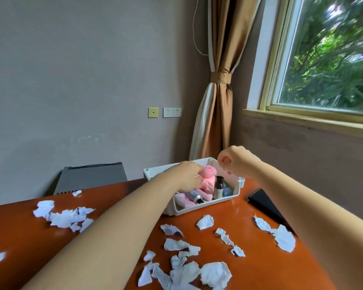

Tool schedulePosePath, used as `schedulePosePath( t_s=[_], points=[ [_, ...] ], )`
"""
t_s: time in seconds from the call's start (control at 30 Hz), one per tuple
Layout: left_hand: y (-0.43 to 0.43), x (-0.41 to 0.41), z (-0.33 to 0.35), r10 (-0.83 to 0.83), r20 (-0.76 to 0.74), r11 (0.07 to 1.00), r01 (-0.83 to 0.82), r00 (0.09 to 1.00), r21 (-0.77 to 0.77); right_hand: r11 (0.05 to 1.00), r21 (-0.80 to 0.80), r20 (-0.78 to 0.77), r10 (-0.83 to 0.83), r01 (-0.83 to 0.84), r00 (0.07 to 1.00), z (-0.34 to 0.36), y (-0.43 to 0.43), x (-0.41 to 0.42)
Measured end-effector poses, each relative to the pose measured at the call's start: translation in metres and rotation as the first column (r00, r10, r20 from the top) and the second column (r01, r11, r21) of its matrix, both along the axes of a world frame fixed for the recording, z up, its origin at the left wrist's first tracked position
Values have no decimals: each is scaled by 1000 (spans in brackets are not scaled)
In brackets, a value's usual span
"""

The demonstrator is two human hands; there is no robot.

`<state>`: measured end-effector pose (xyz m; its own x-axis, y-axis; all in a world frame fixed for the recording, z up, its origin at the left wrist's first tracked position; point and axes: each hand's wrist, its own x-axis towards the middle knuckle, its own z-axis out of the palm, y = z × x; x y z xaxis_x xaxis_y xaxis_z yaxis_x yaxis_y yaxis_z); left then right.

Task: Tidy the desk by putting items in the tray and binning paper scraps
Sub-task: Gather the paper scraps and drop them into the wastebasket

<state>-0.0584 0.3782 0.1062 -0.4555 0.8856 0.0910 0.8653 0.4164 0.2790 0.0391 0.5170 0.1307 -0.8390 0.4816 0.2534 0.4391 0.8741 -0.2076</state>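
Pink plush toy lying in the white tray at the far edge of the desk.
My left grip closes on the toy, as far as blur allows; my right grip hovers clenched, apparently empty, above the tray's far right corner. Pushing the toy could topple the upright dark bottle beside it or shove the tray off that edge. Unbinned paper scraps near my forearms could be swept floorward.

Home room — curtain, desk (wall sockets)
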Motion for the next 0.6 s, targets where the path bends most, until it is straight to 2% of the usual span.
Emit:
schedulePosePath(
  t_s=[0.33,0.5,0.6],
  points=[
    [-103,46,34,55,-66,992,-62,996,-109,984,-23,116,178,-176,977,20,-97,38],
    [-166,68,43,78,-81,982,-91,994,-165,962,78,183,244,-261,953,12,-150,53],
    [-205,86,44,98,-81,979,-111,992,-172,949,-1,191,310,-315,932,2,-184,63]
  ],
)
